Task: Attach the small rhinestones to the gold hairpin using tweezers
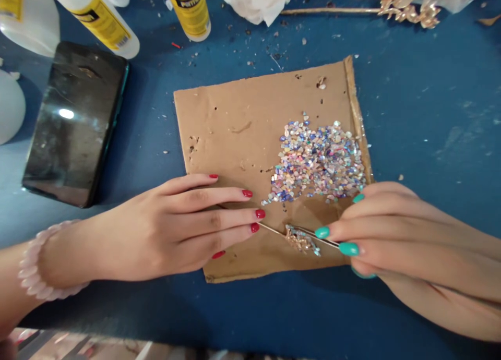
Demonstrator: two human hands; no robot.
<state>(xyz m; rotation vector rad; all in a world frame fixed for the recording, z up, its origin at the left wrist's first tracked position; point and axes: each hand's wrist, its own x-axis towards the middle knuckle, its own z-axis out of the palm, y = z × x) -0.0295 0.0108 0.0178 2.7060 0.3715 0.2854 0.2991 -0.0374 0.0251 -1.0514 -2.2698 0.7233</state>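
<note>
Here, right grip [395, 235], pinched around tweezers [332, 242]

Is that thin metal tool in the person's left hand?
No, the thin metal tool is held in the right hand, while the left hand lies over the thin gold stem.

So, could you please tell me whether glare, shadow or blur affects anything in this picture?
In the head view, a bright white glare spot sits on the dark phone; in the head view, a soft shadow falls on the cardboard beside the right hand; also in the head view, clutter below the table looks blurred.
</note>
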